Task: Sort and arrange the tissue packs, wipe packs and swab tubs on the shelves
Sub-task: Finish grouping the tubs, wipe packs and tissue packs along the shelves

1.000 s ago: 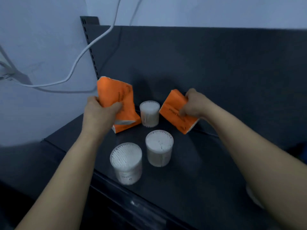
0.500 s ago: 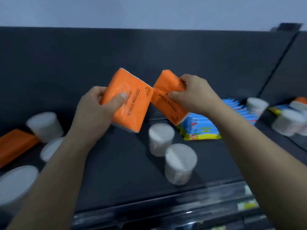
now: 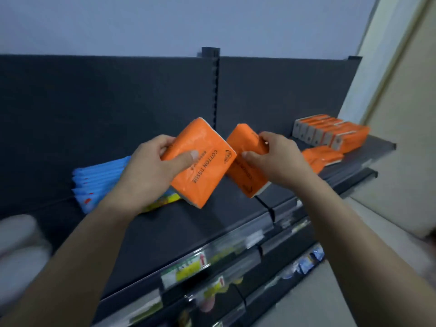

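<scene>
My left hand (image 3: 151, 171) grips an orange tissue pack (image 3: 203, 168) printed "COTTON TISSUE", held above the dark top shelf (image 3: 212, 223). My right hand (image 3: 278, 159) grips a second orange tissue pack (image 3: 245, 161) right beside it, their corners nearly touching. A row of orange tissue packs (image 3: 330, 133) stands at the shelf's far right, with more orange packs (image 3: 323, 156) lying flat in front of them. Blue wipe packs (image 3: 99, 178) lie stacked to the left, partly hidden behind my left forearm. A blurred white swab tub (image 3: 21, 234) shows at the left edge.
A slotted upright post (image 3: 213, 90) splits the dark back panel. Lower shelves with price-label strips (image 3: 188, 267) run below the front edge. A beige wall (image 3: 401, 114) bounds the shelving on the right.
The view has swung right along the shelf: the swab tubs slid off to the left and the orange row on the right came into sight. Both hands keep hold of their packs.
</scene>
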A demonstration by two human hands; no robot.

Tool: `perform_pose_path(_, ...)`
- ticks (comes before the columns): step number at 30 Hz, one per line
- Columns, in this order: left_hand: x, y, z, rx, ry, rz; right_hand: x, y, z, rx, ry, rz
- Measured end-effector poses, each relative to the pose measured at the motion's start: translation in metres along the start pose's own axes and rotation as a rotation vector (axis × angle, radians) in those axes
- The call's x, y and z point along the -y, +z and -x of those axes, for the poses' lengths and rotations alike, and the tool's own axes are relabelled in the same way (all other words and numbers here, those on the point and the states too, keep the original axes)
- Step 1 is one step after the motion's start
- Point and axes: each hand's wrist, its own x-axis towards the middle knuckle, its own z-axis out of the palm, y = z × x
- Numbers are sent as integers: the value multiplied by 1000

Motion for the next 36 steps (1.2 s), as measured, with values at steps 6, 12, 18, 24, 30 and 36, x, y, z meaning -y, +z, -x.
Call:
perform_pose_path(6,-26,124,-40,137,23,23,-119,-59,-11,-16,111,56)
perform_pose_path(12,-43,216,-84,247,30,13,-208,-95,-25,-69,274,98)
perform_pose_path(18,-47,280,-138,318,45,-24,-267,-107,-64,-52,343,84)
perform_pose_path(24,-39,313,-215,237,20,-82,-295,-116,-141,-35,329,107)
perform_pose_path(30,-29,347,-278,168,-28,-130,-328,-109,-206,-22,260,74)
perform_pose_path(36,-10,377,-320,115,-76,-149,-363,-98,-278,7,126,19)
